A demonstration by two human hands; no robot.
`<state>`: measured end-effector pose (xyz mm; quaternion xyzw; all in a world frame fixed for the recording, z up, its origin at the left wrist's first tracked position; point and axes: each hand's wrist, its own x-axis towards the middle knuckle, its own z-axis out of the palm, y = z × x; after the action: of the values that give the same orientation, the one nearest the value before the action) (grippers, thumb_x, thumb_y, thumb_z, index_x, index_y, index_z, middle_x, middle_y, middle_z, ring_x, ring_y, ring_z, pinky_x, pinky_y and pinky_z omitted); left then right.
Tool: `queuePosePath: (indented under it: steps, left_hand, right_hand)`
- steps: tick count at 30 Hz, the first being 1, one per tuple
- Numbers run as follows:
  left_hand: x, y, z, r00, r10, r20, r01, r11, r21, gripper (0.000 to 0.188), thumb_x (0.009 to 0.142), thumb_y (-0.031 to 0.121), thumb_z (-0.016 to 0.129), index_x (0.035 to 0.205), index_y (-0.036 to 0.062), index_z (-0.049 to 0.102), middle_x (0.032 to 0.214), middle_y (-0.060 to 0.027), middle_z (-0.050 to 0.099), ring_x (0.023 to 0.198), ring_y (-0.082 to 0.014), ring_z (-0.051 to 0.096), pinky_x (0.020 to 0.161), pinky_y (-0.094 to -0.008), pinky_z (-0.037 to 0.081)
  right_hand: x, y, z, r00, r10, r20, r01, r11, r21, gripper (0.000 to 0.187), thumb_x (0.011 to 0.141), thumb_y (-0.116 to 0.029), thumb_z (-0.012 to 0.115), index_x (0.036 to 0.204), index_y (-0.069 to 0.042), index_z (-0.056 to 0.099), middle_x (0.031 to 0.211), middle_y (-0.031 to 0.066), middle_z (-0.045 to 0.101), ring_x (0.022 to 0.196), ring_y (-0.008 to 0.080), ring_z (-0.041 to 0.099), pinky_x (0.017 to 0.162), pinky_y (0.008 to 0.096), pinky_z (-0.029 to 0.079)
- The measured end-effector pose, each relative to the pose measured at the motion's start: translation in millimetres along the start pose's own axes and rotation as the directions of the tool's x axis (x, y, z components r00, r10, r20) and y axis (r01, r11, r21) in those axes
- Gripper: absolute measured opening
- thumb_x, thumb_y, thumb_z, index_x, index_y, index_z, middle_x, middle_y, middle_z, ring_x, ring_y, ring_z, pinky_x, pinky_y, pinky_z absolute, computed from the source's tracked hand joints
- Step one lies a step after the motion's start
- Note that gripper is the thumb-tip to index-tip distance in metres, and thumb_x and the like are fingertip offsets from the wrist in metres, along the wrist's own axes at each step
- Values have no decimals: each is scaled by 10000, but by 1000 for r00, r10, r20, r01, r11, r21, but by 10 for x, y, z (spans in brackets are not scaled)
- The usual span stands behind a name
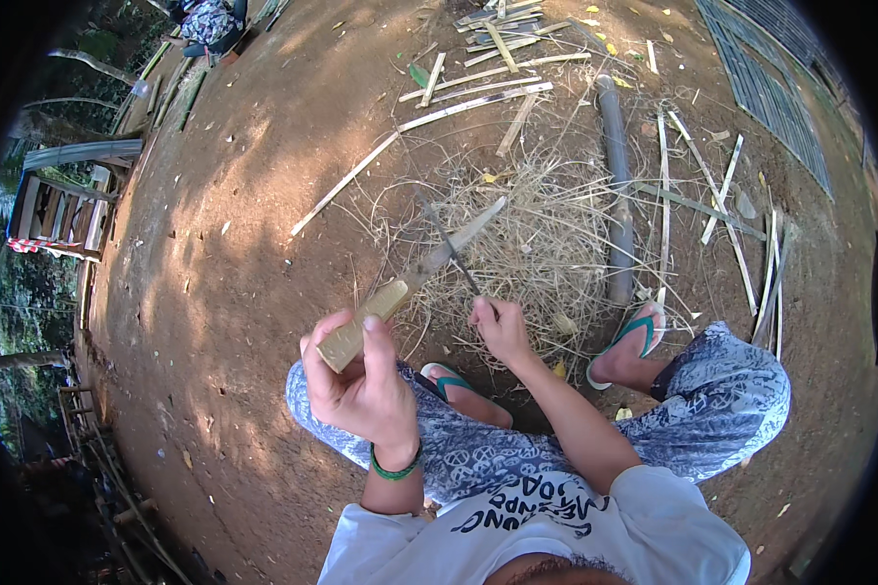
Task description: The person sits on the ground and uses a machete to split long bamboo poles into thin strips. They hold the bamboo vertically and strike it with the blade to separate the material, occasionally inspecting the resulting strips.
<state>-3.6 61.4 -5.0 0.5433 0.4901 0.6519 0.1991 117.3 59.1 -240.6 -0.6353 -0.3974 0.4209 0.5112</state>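
Observation:
My left hand [363,385] is closed round the thick, block-like near end of a long pale wooden piece [364,328]. Its narrower far part tapers to a rounded tip, pointing away and to the right. In my right hand [502,330] is a thin dark tool [448,239], long and straight like a knife blade seen edge-on; its exact kind is unclear. The tool crosses the wooden piece at its narrow part; whether the two touch cannot be told. Beneath both lies a heap of thin curly shavings [546,239] on the ground.
Right of the shavings lies a dark bamboo pole [617,195]. Split strips [478,102] are scattered beyond the heap, with more strips [722,210] to the right. A slatted bamboo panel [766,78] is at the far right. My sandalled feet [639,343] flank the heap's near side.

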Motion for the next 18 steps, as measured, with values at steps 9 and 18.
queuePosePath:
  steps: [9,18]
  left_hand:
    - [60,-49,-49,999,14,-35,-14,1000,-1,156,949,0,642,1075,-90,621,965,-122,662,830,-156,680,706,-292,643]
    - [18,-67,-66,999,15,-38,-15,1000,6,155,901,-54,680,1037,-86,614,987,-86,630,808,-144,697,678,-243,601]
  right_hand:
    - [-128,-521,-50,949,-310,59,316,933,-174,553,964,-500,584,800,16,691,538,153,561,520,325,611,542,433,445]
    - [144,34,-256,996,94,-7,-94,972,-217,678,965,-594,515,797,34,707,625,238,623,652,402,651,638,484,477]
